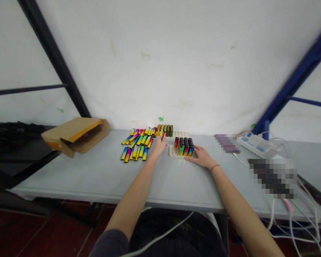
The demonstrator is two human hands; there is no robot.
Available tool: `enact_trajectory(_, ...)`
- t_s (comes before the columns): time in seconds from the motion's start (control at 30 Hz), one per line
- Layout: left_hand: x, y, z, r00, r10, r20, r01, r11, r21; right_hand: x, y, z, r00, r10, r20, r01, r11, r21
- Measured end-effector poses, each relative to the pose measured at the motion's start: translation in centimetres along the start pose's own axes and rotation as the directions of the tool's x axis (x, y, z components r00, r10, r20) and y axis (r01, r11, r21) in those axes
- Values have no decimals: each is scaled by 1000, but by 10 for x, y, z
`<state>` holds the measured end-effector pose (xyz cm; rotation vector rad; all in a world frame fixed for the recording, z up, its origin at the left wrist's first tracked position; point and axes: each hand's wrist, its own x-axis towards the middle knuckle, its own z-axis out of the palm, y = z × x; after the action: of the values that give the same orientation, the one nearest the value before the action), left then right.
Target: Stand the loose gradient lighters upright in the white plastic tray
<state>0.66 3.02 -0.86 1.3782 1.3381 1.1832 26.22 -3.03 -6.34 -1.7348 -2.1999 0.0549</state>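
My left hand [159,145] is closed around a small shiny red tube [164,135], held upright between the fingertips. My right hand [203,158] rests on the table with fingers apart, its fingertips at the right side and front corner of a white tray [174,151]. In that tray stand several rainbow-coloured tubes with black tops [186,147], filling the right part; bare sockets show on the left. Loose glossy multicoloured tubes [135,152] lie in rough rows left of my left hand. Behind it, a block of gold and green tubes [165,129] stands upright.
Another white tray [182,134] lies behind the filled one, by the wall. An open cardboard box [77,134] lies at the table's left. Right are a power strip [256,145], white cables [309,200] and two blurred-out items. The table's front edge [176,206] is near me.
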Motion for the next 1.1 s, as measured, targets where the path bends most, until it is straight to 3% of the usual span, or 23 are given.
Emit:
enact_trajectory(0.1,-2,9,6,982,-156,106,185,902,-390,0,1,1,1000,3,-9,-3,1000,5)
enact_trajectory(0.2,-9,16,8,964,-172,204,256,812,-524,0,1,1,1000,2,-13,-2,1000,13)
enact_trajectory(0.3,-15,20,8,952,-147,268,274,801,-532,0,1,1,1000,9,-6,-9,1000,19)
enact_trajectory(0.5,-22,23,9,950,-104,294,248,823,-510,-1,-1,-1,1000,6,-5,-6,1000,15)
enact_trajectory(0.87,-17,24,10,898,-209,387,409,717,-565,0,0,-1,1000,15,15,-15,1000,15)
enact_trajectory(0.97,-18,24,11,915,-196,352,380,709,-594,0,0,-2,999,25,25,-25,1000,15)
enact_trajectory(1.1,-20,27,11,963,-161,219,268,689,-673,0,-1,-2,999,19,31,-20,1000,16)
